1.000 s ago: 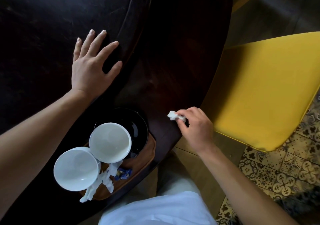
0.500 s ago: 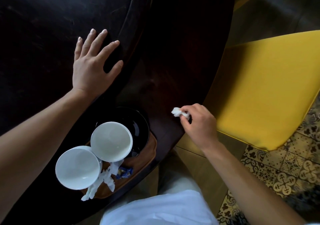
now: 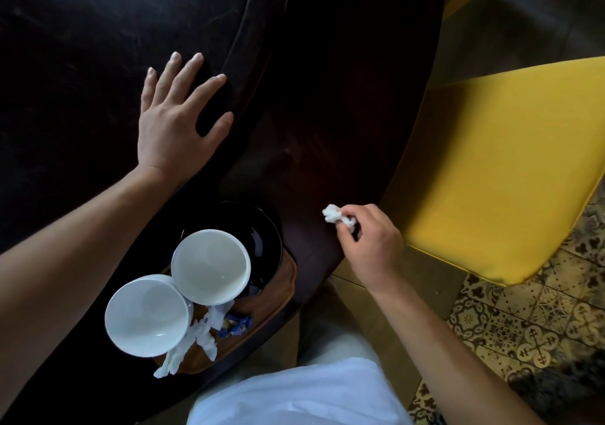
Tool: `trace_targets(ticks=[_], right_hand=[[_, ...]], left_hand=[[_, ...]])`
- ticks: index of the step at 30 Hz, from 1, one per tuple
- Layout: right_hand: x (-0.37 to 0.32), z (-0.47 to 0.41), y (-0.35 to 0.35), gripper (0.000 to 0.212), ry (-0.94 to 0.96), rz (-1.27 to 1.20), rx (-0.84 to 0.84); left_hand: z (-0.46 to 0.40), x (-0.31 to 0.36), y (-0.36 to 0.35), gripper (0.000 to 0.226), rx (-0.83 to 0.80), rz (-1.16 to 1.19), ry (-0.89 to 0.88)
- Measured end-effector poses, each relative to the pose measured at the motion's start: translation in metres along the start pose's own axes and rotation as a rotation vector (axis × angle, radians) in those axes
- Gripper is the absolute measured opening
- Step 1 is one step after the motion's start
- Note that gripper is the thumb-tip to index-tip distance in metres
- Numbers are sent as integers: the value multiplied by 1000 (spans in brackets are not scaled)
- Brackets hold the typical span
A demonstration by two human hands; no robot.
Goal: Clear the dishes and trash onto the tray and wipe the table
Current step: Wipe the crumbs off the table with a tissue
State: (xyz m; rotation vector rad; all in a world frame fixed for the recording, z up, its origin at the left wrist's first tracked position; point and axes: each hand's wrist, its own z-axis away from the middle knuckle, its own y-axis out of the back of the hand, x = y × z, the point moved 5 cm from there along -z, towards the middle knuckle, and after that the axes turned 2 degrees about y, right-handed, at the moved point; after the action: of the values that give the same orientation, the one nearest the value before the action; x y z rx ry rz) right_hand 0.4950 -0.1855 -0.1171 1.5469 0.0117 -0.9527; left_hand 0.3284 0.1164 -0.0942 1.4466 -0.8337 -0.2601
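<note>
The fingers (image 3: 348, 220) of the right hand (image 3: 371, 247) curl in and pinch a small crumpled white tissue (image 3: 334, 215), most of the wad sticking out past the fingertips toward the table's middle. It sits low over the dark table (image 3: 327, 97) near the table's right edge, likely bunched so small to serve as a wiping pad or to be dropped with the other trash. The right wrist bends slightly, knuckles up, forearm reaching in from the near side.

The left hand (image 3: 176, 123) lies flat, fingers straight and spread, holding nothing, palm down further in on the table; it looks like a brace for the leaning body.

At the near edge the brown tray (image 3: 288, 280) already carries two white bowls (image 3: 211, 265), a black plate (image 3: 265, 238), crumpled napkins (image 3: 196, 339) and a blue wrapper (image 3: 237, 324), kept close for carrying off.
</note>
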Motion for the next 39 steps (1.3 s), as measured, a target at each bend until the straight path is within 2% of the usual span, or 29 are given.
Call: trace_targets(ticks=[2,8,12,15,19,25,28,31,35,37,39], right_hand=[[7,-1,3,20,-26,-8,19],[1,1,3,20,75,33,-75],[-3,0,2,20,127,74,-240],[-1,-1,13,20,135,70,-224],[-1,5,17,17,155,132,-333],[11,7,53,18,34,9,-172],[11,5,60,18,-11,-90,-145],[3,1,52,18,35,-56,-147],[-7,2,21,22,105,74,-243],[-10,7,11,24,135,124,-285],[-11,15,10,25,141,166,-300]], left_hand=[[0,0,0,53,0,-2,-3],[0,-1,0,53,-6,-1,-6],[0,-1,-1,54,-18,-12,-4],[0,0,1,54,-29,-12,-11],[0,2,-1,57,-74,-41,-12],[1,4,12,57,-175,-57,-4],[34,-14,36,53,-65,0,79],[97,-66,61,52,10,-53,277],[177,-141,86,52,-6,-125,617],[209,-161,91,56,-42,-138,707],[226,-172,91,61,-55,-120,725]])
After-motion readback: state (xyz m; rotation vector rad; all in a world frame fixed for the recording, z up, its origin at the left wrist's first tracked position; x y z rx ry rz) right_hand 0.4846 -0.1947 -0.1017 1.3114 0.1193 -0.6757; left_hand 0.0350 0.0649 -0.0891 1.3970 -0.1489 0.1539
